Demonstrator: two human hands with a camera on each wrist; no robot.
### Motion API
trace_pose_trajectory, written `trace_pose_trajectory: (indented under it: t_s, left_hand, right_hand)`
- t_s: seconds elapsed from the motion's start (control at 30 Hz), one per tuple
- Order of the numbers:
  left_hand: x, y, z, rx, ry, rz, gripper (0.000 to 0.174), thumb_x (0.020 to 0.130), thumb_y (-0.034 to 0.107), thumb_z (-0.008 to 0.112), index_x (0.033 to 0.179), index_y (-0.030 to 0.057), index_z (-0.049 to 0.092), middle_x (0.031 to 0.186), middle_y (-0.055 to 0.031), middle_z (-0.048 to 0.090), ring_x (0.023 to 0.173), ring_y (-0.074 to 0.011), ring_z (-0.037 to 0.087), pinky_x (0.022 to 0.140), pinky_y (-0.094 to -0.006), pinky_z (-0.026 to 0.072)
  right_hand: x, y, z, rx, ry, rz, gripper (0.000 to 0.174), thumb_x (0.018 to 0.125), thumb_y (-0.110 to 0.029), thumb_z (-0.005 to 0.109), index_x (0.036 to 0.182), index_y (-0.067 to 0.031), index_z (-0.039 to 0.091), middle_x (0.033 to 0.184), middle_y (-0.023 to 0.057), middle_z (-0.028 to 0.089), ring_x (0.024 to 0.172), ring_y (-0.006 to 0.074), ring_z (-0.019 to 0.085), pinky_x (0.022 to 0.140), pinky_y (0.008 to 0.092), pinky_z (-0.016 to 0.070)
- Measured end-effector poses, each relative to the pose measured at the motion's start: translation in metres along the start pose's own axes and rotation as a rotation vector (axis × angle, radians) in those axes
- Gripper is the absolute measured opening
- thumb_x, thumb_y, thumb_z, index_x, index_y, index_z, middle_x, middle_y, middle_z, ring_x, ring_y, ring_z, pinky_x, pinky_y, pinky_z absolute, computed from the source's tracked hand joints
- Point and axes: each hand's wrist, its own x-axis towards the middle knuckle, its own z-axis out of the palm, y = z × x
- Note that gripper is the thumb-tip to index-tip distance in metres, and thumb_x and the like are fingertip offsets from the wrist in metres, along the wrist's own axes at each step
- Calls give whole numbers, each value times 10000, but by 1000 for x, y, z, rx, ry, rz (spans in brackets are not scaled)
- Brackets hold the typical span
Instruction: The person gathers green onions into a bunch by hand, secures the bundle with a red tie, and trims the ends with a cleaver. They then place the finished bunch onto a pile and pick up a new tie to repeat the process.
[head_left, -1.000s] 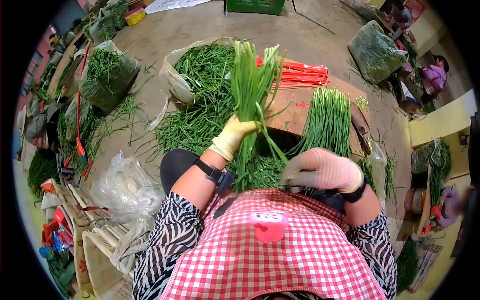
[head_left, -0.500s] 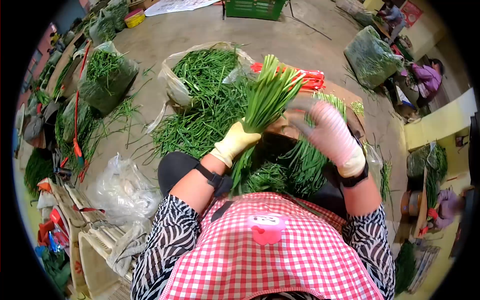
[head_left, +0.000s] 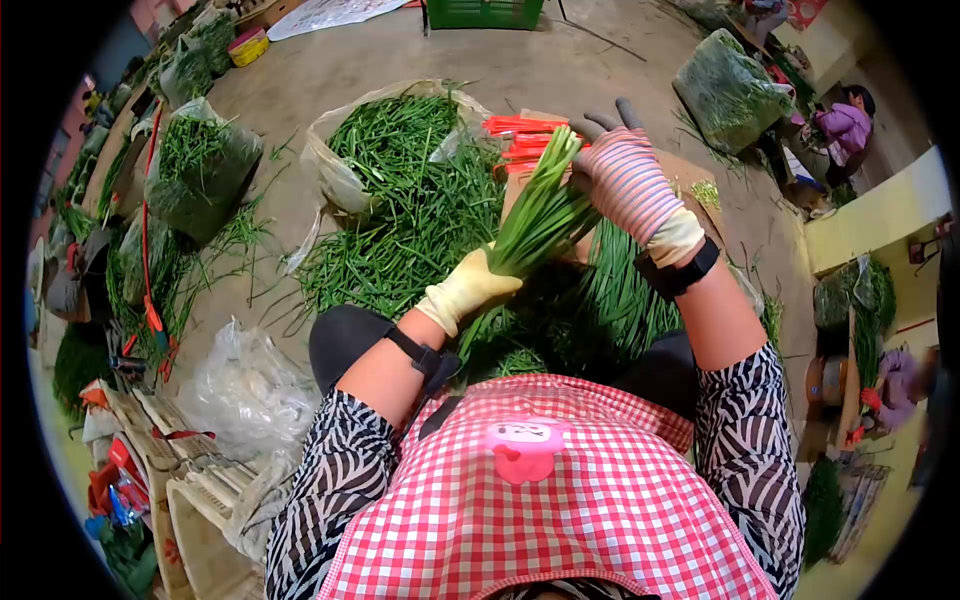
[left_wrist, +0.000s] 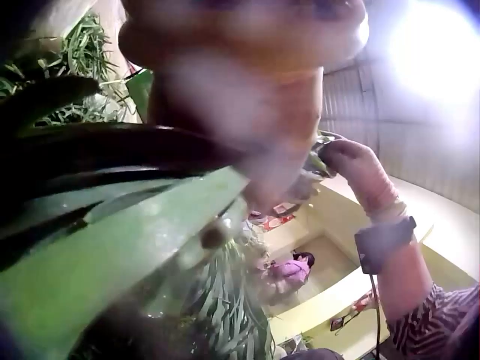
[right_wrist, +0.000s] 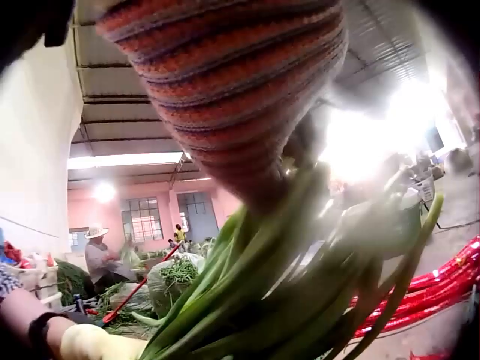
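Observation:
A bunch of garlic chives (head_left: 545, 215) leans to the right in the head view, pale stem ends upward. My left hand (head_left: 468, 290), in a yellowish glove, grips it around its lower part. At the pale ends, my right hand (head_left: 628, 175) in a striped glove pinches the stems, with a dark-tipped finger pointing up. The right wrist view has this striped glove right against the green stalks (right_wrist: 247, 277). Below the right hand, another row of chives (head_left: 625, 290) lies at the wooden board (head_left: 690, 175), partly hidden by the hand and arm.
Loose chives (head_left: 390, 240) spill from a clear plastic bag (head_left: 330, 165) ahead on the left. Red strips (head_left: 525, 135) lie behind the bunch. Crumpled plastic (head_left: 245, 385) sits at lower left; a green crate (head_left: 485, 14) stands farther off. Another person (head_left: 845, 130) sits at right.
My right hand has risen from near the lap to the top of the bunch. The bunch, upright before, now tilts right and sits lower in my left hand's grip.

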Motion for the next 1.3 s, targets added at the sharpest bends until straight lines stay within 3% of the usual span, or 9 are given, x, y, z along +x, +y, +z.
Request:
trace_pose_trajectory:
  t_s: [0.1,0.23,0.3,0.43,0.5,0.57,0.77,1.07,1.3]
  left_hand:
    - [-7,13,6,-229,-105,-32,522,856,104,757,1362,47,643,1068,11,702,868,-86,597,768,-261,496]
    - [-10,8,0,-304,-122,-54,545,874,122,752,1395,24,624,1173,-18,711,968,-125,642,843,-275,504]
    - [-11,4,-3,-308,-105,-27,540,875,88,738,1399,25,620,1188,-32,715,989,-144,655,863,-290,512]
    - [-12,3,-13,-342,-49,-55,554,859,68,752,1395,21,622,1203,-42,715,996,-149,660,888,-288,515]
    - [-12,1,-10,-416,-9,-47,560,855,82,763,1394,22,625,1213,-41,712,987,-146,655,887,-287,514]
    - [-9,5,-11,-315,-12,-44,591,852,108,780,1415,35,612,1226,-30,710,961,-111,639,850,-270,513]
    - [-9,20,4,-212,-30,-53,643,836,92,788,1447,64,591,1230,-7,704,920,-80,628,773,-240,497]
    - [-9,11,5,-205,-48,-11,623,832,83,761,1431,36,595,1248,-43,706,1002,-114,640,857,-266,506]
    - [-10,11,2,-253,-122,-89,538,846,114,757,1362,27,629,1060,-36,713,850,-129,640,767,-274,512]
  right_hand:
    - [4,-2,-15,-54,-141,251,214,795,-185,764,997,-115,780,1169,180,749,1116,342,708,1101,519,476]
    - [-27,42,-57,-86,592,270,151,875,-69,736,1026,-71,745,962,140,751,877,308,731,814,410,563]
    - [-41,59,-74,472,854,360,155,917,-101,760,1056,-37,735,951,135,740,882,269,716,826,360,547]
    - [-76,26,-91,951,394,268,162,926,-106,760,1062,-20,737,981,129,739,952,266,707,850,333,550]
    - [-80,9,-85,837,-109,62,232,893,-119,771,1109,-43,739,1125,138,739,1070,293,688,968,390,538]
    - [-76,-16,-71,704,-197,-23,277,868,-165,790,1111,-41,739,1137,142,731,1085,332,666,976,436,527]
    - [-34,-8,-39,367,323,183,364,815,-274,819,1106,-69,742,1237,147,698,1118,356,664,1122,505,431]
    - [-20,13,-14,481,-174,85,225,830,-294,728,810,-76,778,833,127,723,918,337,714,1237,599,284]
    - [-22,22,-53,-51,229,443,158,885,-204,740,948,-61,760,929,149,734,891,347,706,1083,525,470]
